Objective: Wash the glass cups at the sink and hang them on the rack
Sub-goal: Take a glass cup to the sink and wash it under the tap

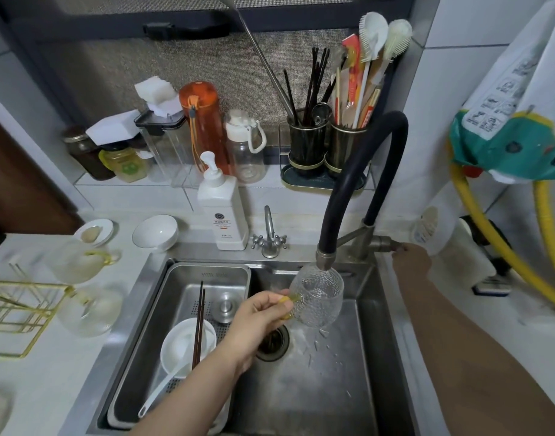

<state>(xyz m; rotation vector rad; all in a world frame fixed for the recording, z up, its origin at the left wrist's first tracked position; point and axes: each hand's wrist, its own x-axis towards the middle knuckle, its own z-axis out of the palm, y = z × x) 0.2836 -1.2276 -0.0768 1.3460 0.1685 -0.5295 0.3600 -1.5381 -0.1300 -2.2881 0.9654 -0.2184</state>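
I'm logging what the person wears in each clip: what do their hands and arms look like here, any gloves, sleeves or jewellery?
Both are bare. The left hand and right hand wear no gloves, and no ring, watch or bracelet shows. Both forearms are uncovered as far as the frame's bottom edge, so no sleeve is in view.

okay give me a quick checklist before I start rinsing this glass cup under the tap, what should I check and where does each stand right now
1. Grip: left hand pinches the glass cup by its yellow handle. Ok.
2. Cup under the faucet spout: mouth right at the nozzle. Ok.
3. Right hand on the faucet lever: touching. Ok.
4. Water running: droplets in the sink, no clear stream. Cannot tell.
5. Drain unblocked: open. Ok.
6. Gold rack free for hanging: blurred. Cannot tell.
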